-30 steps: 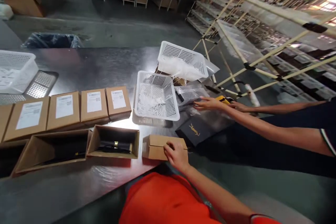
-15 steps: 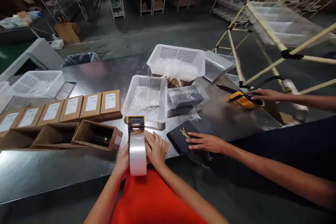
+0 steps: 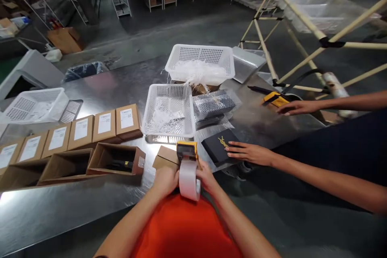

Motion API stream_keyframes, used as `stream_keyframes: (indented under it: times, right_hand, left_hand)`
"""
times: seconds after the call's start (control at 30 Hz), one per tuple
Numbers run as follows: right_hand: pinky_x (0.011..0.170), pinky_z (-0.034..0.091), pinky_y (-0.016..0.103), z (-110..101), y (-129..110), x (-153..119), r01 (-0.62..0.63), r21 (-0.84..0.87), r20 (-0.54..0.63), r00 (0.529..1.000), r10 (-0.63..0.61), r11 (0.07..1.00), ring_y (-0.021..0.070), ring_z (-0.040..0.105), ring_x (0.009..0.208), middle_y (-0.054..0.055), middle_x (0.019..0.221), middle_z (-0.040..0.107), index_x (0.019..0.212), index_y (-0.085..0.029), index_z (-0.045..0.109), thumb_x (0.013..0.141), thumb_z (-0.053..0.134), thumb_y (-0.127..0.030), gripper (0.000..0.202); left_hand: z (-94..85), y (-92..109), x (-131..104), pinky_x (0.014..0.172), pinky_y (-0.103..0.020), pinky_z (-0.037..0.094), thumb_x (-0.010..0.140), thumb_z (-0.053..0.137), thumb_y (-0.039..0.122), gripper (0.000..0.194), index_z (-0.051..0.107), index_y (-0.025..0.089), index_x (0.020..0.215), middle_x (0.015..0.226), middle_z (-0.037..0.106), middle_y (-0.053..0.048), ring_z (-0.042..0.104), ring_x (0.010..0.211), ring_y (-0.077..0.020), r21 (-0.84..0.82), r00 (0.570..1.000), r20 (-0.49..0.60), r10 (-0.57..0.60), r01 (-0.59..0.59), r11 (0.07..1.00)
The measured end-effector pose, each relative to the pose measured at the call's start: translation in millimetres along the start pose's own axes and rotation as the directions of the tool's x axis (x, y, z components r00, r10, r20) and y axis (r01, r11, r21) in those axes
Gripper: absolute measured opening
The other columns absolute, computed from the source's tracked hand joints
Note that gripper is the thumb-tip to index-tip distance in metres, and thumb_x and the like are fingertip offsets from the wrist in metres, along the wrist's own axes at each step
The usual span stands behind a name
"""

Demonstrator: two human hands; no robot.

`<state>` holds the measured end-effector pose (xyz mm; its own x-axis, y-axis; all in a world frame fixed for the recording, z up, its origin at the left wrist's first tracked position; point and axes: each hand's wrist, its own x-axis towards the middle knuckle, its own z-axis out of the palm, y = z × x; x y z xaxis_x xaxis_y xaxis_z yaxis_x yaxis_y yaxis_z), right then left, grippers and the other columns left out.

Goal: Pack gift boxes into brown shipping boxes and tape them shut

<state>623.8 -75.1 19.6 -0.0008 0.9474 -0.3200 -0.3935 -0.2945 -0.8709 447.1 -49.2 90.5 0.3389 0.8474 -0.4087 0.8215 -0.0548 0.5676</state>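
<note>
A tape dispenser (image 3: 187,151) with a wide roll of pale tape hangs in front of my body at the table's near edge. My right hand (image 3: 207,175) is closed round its side. To the left, my left hand (image 3: 165,179) is closed at the near end of a small brown carton (image 3: 167,157); its fingertips are partly hidden. Part of the carton lies behind the dispenser.
Labelled boxes (image 3: 104,125) and open boxes (image 3: 116,160) line the left. White baskets (image 3: 193,109) (image 3: 232,62) stand ahead. Another person's hand (image 3: 250,154) rests on a black box (image 3: 211,147); their other hand (image 3: 298,107) is near a yellow dispenser (image 3: 273,98).
The tape dispenser has moved right, from my left hand's side to my right hand. My left hand now is at the carton. The other person's far hand has come off the yellow dispenser.
</note>
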Motion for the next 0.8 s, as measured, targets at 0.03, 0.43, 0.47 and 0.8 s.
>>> stream_keyframes:
  times: [0.03, 0.43, 0.47, 0.8]
  right_hand:
    - [0.067, 0.048, 0.028, -0.9, -1.3, 1.0, 0.001, 0.013, -0.048, 0.999, 0.000, 1.000, 0.0189, 0.062, 0.074, 0.001, 0.086, 0.071, 0.099, -0.020, 0.067, 0.050, 0.075, -0.019, 0.049]
    - [0.073, 0.048, 0.030, 3.2, -8.9, 5.0, -0.043, 0.003, -0.191, 0.981, 0.042, 0.999, 0.0201, 0.063, 0.079, 0.000, 0.094, 0.070, 0.108, -0.025, 0.061, 0.050, 0.080, -0.020, 0.062]
    - [0.074, 0.048, 0.031, 3.0, -8.2, 4.6, -0.041, -0.002, -0.191, 0.981, 0.040, 0.999, 0.0205, 0.063, 0.081, 0.001, 0.096, 0.070, 0.108, -0.025, 0.060, 0.050, 0.081, -0.021, 0.062]
    - [0.064, 0.045, 0.026, -0.7, -14.1, 1.0, -0.096, 0.184, -0.150, 0.981, 0.125, 0.978, 0.0171, 0.059, 0.070, -0.003, 0.080, 0.069, 0.102, -0.024, 0.061, 0.045, 0.074, -0.013, 0.059]
  left_hand:
    - [-11.3, -11.6, -4.3, 0.086, -0.039, 0.047, 0.092, 0.046, 0.038, 0.033, 0.068, 0.015, 0.102, 0.102, 0.071, -0.014, 0.064, 0.099, -0.0267, 0.077, 0.996, -0.094, -0.002, 0.009, 0.997]
    - [-84.5, -181.2, -68.9, 0.072, -0.040, 0.048, 0.093, 0.033, 0.032, 0.042, 0.059, 0.005, 0.112, 0.079, 0.073, -0.017, 0.070, 0.079, -0.0312, 0.601, 0.919, -0.255, -0.299, 0.393, 0.696]
    - [-91.0, -186.0, -73.7, 0.070, -0.041, 0.049, 0.093, 0.035, 0.035, 0.047, 0.056, 0.001, 0.117, 0.082, 0.072, -0.019, 0.070, 0.080, -0.0327, 0.588, 0.902, -0.329, -0.281, 0.429, 0.686]
    - [0.4, -35.4, 47.1, 0.109, -0.057, 0.032, 0.088, 0.050, 0.041, 0.051, 0.051, 0.016, 0.133, 0.143, 0.049, -0.019, 0.044, 0.132, -0.0347, 0.505, 0.890, -0.220, 0.399, -0.246, 0.827]
